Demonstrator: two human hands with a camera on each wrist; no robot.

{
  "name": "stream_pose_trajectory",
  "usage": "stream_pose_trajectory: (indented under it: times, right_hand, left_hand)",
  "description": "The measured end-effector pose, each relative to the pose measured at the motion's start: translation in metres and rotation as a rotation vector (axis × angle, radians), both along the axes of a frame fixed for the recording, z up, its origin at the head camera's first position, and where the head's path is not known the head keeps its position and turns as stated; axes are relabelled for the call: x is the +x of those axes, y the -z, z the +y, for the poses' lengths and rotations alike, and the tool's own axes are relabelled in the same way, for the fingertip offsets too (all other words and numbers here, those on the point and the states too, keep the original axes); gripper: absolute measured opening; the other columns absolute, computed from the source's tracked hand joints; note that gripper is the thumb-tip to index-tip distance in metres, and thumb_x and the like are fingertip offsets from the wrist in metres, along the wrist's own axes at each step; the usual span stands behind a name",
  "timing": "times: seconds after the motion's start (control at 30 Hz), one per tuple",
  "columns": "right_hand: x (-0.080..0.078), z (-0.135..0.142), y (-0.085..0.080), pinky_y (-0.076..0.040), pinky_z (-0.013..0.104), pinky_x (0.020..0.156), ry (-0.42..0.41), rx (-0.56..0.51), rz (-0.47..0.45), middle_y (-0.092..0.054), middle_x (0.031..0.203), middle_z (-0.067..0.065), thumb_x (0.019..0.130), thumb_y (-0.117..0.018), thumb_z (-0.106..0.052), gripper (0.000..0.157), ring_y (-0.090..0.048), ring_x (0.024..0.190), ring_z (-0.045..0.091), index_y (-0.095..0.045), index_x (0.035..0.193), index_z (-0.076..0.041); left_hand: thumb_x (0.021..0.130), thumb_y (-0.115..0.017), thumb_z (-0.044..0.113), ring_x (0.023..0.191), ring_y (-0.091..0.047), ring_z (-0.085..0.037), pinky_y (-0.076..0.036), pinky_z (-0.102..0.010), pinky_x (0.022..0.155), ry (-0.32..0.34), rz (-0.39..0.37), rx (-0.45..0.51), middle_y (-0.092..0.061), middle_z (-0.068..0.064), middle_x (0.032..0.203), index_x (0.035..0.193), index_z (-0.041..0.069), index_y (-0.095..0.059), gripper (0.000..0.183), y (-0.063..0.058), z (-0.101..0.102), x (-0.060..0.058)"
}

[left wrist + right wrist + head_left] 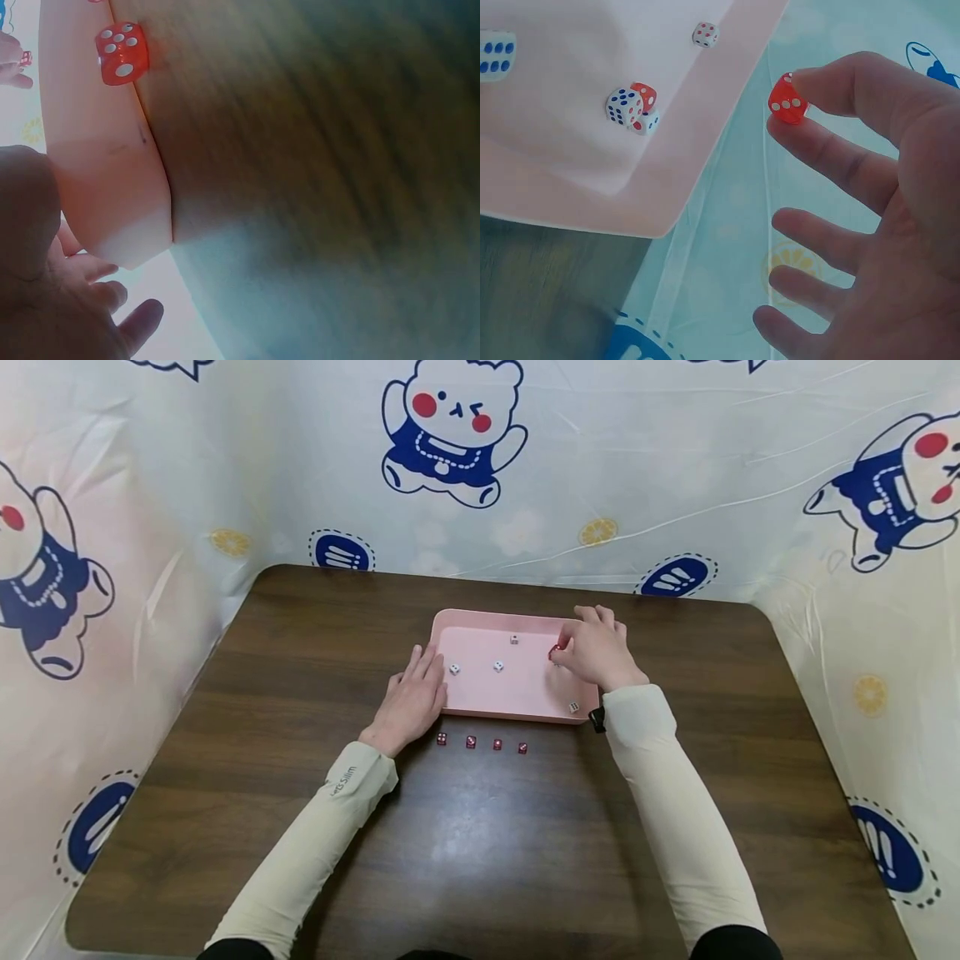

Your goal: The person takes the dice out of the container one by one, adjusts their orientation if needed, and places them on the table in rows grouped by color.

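Between thumb and index finger, my right hand [600,652] pinches a red die [787,99] above the right part of the pink tray [517,717]. The other right fingers are spread apart. In the right wrist view a white die [624,106] partly hides another red die [646,93] and a white die inside the tray. My left hand [412,697] rests against the tray's left side with its fingers extended. White dice, such as one near the middle [498,667], lie scattered in the tray.
Several red dice, one of them at the left end [442,739], stand in a row on the dark wooden table [480,860] just before the tray. A patterned curtain [300,460] hangs behind the table and along both sides.
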State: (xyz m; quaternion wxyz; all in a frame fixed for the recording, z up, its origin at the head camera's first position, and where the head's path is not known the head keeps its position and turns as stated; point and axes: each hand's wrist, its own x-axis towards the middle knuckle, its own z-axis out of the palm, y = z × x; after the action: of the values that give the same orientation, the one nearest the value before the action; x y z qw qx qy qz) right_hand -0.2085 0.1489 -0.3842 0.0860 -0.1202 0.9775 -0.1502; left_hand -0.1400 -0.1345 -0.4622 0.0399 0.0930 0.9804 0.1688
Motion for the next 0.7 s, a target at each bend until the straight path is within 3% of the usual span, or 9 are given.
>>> stream_pose_trajectory:
  times: [0.7]
  right_hand:
    - [0.019,0.011,-0.003,-0.015,0.063,0.112,-0.138,-0.043,0.015,-0.033,0.155,0.016,0.085,-0.064,-0.026,0.015,-0.014,0.145,0.041,-0.073,0.089,-0.015]
  left_hand:
    - [0.101,-0.041,0.031,0.152,-0.006,-0.030,-0.027,-0.058,0.112,0.001,-0.033,-0.016,-0.012,-0.010,0.163,0.150,0.004,-0.030,0.057,-0.003,0.000,-0.002]
